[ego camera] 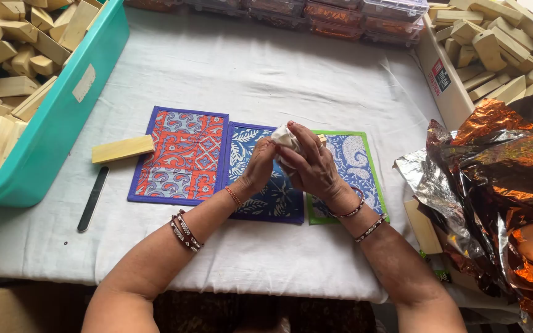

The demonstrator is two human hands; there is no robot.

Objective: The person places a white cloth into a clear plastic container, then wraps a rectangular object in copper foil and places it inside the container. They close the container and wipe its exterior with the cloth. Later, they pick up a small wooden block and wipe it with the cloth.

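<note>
My left hand (258,165) and my right hand (311,165) meet over the middle of the table. Together they grip a small wooden block wrapped in a white cloth (285,137); a bit of wood shows at the right of my right hand's fingers. Under the hands lie three printed cloth mats side by side: an orange and blue one (180,154), a dark blue leaf-patterned one (279,197), and a green-edged one (359,166). Both wrists wear bangles.
A loose wooden block (123,148) and a black file (93,199) lie left of the mats. A teal bin (63,117) of wooden blocks stands at left, a cardboard box (445,80) of blocks at right, crumpled foil sheets (495,179) beside it. Clear plastic boxes (340,12) line the far edge.
</note>
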